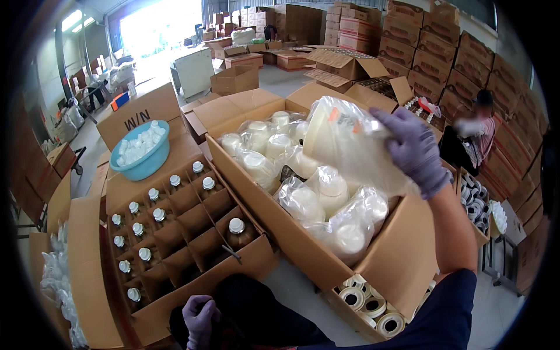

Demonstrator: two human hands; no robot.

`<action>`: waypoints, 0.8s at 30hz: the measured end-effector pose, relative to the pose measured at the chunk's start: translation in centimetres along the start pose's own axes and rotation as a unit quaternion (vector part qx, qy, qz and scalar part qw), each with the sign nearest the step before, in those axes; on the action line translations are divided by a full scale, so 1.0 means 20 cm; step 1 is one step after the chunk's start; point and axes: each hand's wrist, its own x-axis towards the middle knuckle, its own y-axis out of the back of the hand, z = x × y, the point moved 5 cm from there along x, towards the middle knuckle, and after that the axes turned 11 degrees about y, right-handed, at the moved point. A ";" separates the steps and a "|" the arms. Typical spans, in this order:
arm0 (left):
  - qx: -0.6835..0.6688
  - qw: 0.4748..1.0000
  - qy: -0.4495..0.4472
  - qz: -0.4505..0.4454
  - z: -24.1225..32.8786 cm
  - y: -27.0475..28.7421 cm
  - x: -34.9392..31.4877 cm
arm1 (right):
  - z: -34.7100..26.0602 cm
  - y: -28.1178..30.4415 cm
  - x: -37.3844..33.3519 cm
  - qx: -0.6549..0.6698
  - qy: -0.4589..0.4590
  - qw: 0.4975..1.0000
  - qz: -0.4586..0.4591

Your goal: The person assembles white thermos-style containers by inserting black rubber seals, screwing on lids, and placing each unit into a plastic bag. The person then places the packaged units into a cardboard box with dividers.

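Observation:
My right hand, in a purple-grey glove, grips the upper corner of a clear plastic bag with a cream-white rounded item inside. The bag is tilted above an open carton of similar bagged cream-white items. My left hand, gloved alike, rests low near my lap with its fingers curled in and nothing visible in them. Left of the large carton stands a divided carton. Several of its compartments hold bottles with whitish caps; others show no bottle.
A blue basin of small white pieces sits beyond the divided carton. Cream ring-shaped parts fill a box below the large carton. At right, a person is near more open cartons. Stacked boxes line the back.

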 end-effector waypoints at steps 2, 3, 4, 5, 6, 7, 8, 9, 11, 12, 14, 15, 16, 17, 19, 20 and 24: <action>0.008 1.000 0.008 -0.001 -0.07 0.01 0.02 | -0.08 -0.17 0.09 -0.080 0.063 0.994 -0.030; 0.012 1.000 0.013 -0.002 -0.09 0.01 0.03 | -0.12 -0.27 0.15 -0.110 0.113 0.987 -0.037; 0.028 0.999 0.032 -0.010 -0.09 0.00 0.03 | -0.12 -0.37 0.20 -0.113 0.133 0.983 -0.054; 0.090 0.996 -0.011 -0.004 -0.07 0.00 0.05 | -0.13 -0.47 0.24 -0.118 0.153 0.979 -0.069; 0.151 0.987 -0.054 -0.001 -0.05 -0.02 0.06 | -0.16 -0.59 0.27 -0.104 0.178 0.973 -0.100; 0.210 0.973 -0.095 0.002 -0.04 -0.03 0.08 | -0.19 -0.70 0.30 -0.088 0.201 0.966 -0.134; 0.187 0.981 -0.047 0.008 -0.06 0.00 0.08 | -0.26 -0.83 0.35 -0.109 0.224 0.950 -0.186; 0.165 0.986 -0.027 0.029 -0.07 0.03 0.08 | -0.34 -0.95 0.39 -0.130 0.245 0.932 -0.235; 0.174 0.983 0.039 0.035 -0.15 0.16 0.06 | -0.41 -1.30 0.44 -0.114 0.281 0.875 -0.377; 0.158 0.985 0.053 0.044 -0.17 0.20 0.05 | -0.50 -1.39 0.46 -0.072 0.305 0.867 -0.387; 0.122 0.987 0.087 0.051 -0.21 0.24 0.03 | -0.68 -1.57 0.40 -0.034 0.351 0.828 -0.436; 0.127 0.986 0.092 0.056 -0.23 0.25 0.02 | -0.74 -1.66 0.36 -0.037 0.369 0.801 -0.470; 0.131 0.985 0.091 0.062 -0.27 0.26 0.03 | -0.74 -1.74 0.37 -0.026 0.352 0.810 -0.469; 0.134 0.985 0.089 0.064 -0.29 0.25 0.04 | -0.69 -1.83 0.36 -0.019 0.332 0.818 -0.469; 0.131 0.987 0.076 0.044 -0.27 0.20 0.07 | -0.65 -2.12 0.35 -0.010 0.282 0.842 -0.459; 0.114 0.989 0.089 0.036 -0.27 0.17 0.08 | -0.65 -2.30 0.29 -0.010 0.251 0.854 -0.455; 0.123 0.988 0.093 0.019 -0.15 0.06 0.09 | -0.69 -2.44 0.23 0.166 0.247 0.849 -0.437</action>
